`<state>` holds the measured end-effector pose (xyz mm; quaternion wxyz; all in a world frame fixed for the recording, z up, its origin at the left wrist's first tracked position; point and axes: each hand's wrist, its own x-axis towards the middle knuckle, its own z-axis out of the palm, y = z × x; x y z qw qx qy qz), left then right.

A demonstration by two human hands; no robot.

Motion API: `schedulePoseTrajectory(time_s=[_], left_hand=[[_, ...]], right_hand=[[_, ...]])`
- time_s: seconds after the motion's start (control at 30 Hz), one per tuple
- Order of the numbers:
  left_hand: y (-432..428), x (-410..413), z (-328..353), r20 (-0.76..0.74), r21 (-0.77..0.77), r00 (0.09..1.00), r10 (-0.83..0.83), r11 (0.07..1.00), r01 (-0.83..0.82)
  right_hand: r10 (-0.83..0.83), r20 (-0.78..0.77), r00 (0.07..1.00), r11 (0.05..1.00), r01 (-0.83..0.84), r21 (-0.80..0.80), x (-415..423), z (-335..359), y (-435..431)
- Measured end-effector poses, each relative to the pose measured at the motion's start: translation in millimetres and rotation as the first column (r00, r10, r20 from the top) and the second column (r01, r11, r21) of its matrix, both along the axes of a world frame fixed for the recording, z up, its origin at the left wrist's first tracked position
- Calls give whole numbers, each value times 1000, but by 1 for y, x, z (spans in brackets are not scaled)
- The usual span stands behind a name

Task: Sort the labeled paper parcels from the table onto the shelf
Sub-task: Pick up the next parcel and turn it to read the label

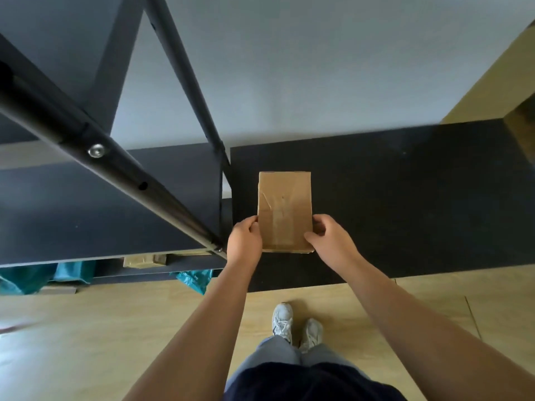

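Note:
A brown paper parcel (284, 209) with tape across its face lies over the left end of the black table (390, 204). My left hand (244, 241) grips its lower left edge and my right hand (328, 237) grips its lower right edge. No label shows on the side facing me. The dark shelf unit (95, 209) stands directly left of the table, its metal post and brace crossing the upper left of the view. On a lower shelf level another brown parcel (143, 260) peeks out under the board.
Teal plastic bags (194, 280) lie on the lower shelf and by the floor. A wooden floor (86, 342) runs under me, with my shoes and legs below the table edge. A pale wall stands behind; a tan cabinet (492, 82) is at the far right.

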<state>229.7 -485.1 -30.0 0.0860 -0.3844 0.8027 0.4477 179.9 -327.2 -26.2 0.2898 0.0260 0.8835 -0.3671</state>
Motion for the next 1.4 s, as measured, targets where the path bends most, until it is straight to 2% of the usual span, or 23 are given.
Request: schedulePoseTrajectory(time_s=[0.2,0.33,0.53,0.7,0.97,1.13,1.3,1.4], left_hand=[[-3,-8,1,-94,195,992,79,979,-59],[2,-19,18,-142,302,986,90,952,-44],[14,-36,37,-167,355,974,150,931,-83],[32,-42,49,-186,430,937,296,882,-193],[52,-39,50,-260,380,902,344,895,-231],[54,-42,47,-271,415,875,400,869,-269],[54,-47,42,-213,356,950,230,923,-144],[50,-50,41,-199,325,963,183,939,-111]], right_hand=[[-64,19,998,998,64,14,-4,-2,-4],[-169,84,982,981,176,-86,-15,0,3],[-220,111,969,955,237,-179,-40,20,13],[-199,72,977,931,211,-297,-62,43,34],[-66,24,998,931,71,-358,-76,53,50],[53,-9,999,947,-53,-317,-78,50,44],[147,36,989,955,-132,-265,-84,38,49],[128,30,991,971,-119,-208,-91,34,47]])
